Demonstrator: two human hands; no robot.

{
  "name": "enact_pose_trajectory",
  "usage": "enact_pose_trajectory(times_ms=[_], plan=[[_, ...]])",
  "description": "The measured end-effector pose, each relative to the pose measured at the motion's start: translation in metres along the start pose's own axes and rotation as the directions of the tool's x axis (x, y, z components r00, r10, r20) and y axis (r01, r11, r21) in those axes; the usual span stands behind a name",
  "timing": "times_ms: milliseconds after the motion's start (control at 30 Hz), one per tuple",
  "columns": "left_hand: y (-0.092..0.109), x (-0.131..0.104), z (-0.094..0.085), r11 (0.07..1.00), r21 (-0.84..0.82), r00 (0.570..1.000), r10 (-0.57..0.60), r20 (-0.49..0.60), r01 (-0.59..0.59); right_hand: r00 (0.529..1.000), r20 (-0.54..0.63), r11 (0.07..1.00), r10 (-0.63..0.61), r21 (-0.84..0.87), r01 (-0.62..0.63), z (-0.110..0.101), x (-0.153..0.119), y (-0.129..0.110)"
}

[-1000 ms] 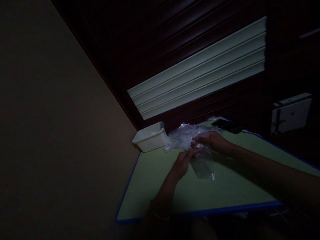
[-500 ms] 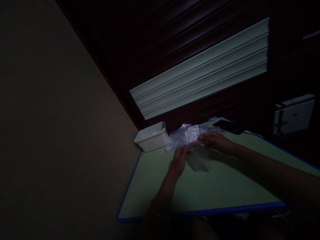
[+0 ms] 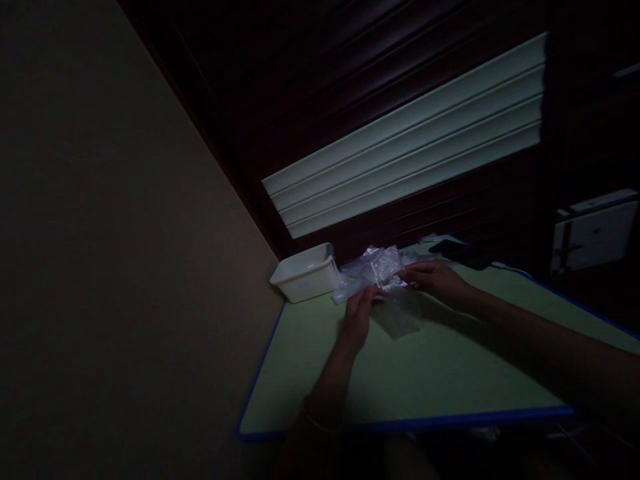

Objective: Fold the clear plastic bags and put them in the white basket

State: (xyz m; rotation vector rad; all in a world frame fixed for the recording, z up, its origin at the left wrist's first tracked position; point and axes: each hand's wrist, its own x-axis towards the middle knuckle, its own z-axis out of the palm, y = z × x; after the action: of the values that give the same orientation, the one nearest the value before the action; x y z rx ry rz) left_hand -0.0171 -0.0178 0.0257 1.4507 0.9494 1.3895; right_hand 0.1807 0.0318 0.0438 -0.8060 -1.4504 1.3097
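Between my two hands is a shiny, crinkled clear plastic bag (image 3: 387, 265), raised slightly over the table. My right hand (image 3: 434, 280) pinches its right edge with thumb and fingers. At its lower left, my left hand (image 3: 359, 313) has its fingers closed on the same plastic. Beneath my hands, another flat clear bag (image 3: 403, 315) reaches toward me over the green tabletop (image 3: 450, 373). More crumpled clear plastic (image 3: 347, 287) lies just behind and to the left. The dim light hides whether anything is inside the bags.
A white plastic tub (image 3: 307, 281) stands at the table's back left corner against the wall (image 3: 200, 280). At the back right lies a dark flat object (image 3: 461, 254) with a white cable (image 3: 510, 269). Blue edging (image 3: 450, 418) borders the table. A white box (image 3: 595, 230) sits beyond it.
The shiny bag has tilted and folded a little between my hands, its bright patch shifting lower. Both hands stay in nearly the same place. The view has shifted slightly.
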Motion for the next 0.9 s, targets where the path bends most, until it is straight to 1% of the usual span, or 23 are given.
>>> enact_pose_trajectory(times_ms=[67,100,133,200,300,333,400,467,500,600,667,733,800,900], plan=[[-0.003,0.003,-0.001,0.995,-0.098,0.997,-0.005,-0.081,-0.003,1.000,-0.006,1.000,-0.004,-0.006,0.004,0.000,-0.001,-0.001],[-0.005,0.005,-0.001,0.989,-0.145,0.994,-0.027,-0.105,0.012,1.000,0.002,1.000,-0.007,-0.009,0.007,0.001,-0.002,-0.001],[-0.006,0.006,-0.001,0.983,-0.181,0.992,-0.056,-0.110,0.035,1.000,0.017,1.000,-0.012,-0.014,0.012,0.001,-0.002,-0.002],[-0.007,0.007,0.000,0.974,-0.208,0.991,-0.106,-0.075,0.089,0.998,0.059,0.998,-0.033,-0.043,0.035,0.002,-0.003,-0.002],[-0.009,0.007,0.002,0.979,-0.158,0.991,-0.130,-0.012,0.127,0.990,0.121,0.989,-0.074,-0.118,0.088,0.003,-0.004,-0.001],[-0.010,0.007,0.002,0.984,-0.130,0.992,-0.128,-0.022,0.124,0.987,0.135,0.985,-0.083,-0.141,0.102,0.003,-0.004,-0.001],[-0.011,0.007,0.001,0.991,-0.077,0.988,-0.119,-0.097,0.111,0.984,0.151,0.978,-0.095,-0.170,0.121,0.002,-0.002,0.001],[-0.012,0.008,0.000,0.995,-0.036,0.979,-0.101,-0.177,0.096,0.984,0.144,0.977,-0.104,-0.172,0.129,0.001,-0.001,0.003],[-0.012,0.008,-0.001,0.996,-0.023,0.976,-0.092,-0.199,0.089,0.986,0.131,0.978,-0.107,-0.163,0.128,0.001,-0.001,0.003],[-0.013,0.009,-0.002,0.997,-0.009,0.975,-0.071,-0.212,0.071,0.990,0.097,0.988,-0.106,-0.103,0.116,0.001,-0.002,0.003],[-0.013,0.009,-0.002,0.998,0.002,0.975,-0.061,-0.213,0.062,0.989,0.120,0.991,-0.082,-0.092,0.094,0.002,-0.003,0.003],[-0.013,0.009,-0.002,0.998,0.014,0.976,-0.054,-0.211,0.058,0.983,0.174,0.985,-0.066,-0.145,0.092,0.003,-0.003,0.003],[-0.012,0.010,-0.002,0.998,0.015,0.972,-0.054,-0.227,0.059,0.977,0.200,0.970,-0.069,-0.216,0.113,0.002,-0.002,0.004],[-0.012,0.011,-0.004,0.998,-0.003,0.960,-0.058,-0.274,0.059,0.985,0.150,0.969,-0.084,-0.219,0.116,-0.001,0.000,0.005]])
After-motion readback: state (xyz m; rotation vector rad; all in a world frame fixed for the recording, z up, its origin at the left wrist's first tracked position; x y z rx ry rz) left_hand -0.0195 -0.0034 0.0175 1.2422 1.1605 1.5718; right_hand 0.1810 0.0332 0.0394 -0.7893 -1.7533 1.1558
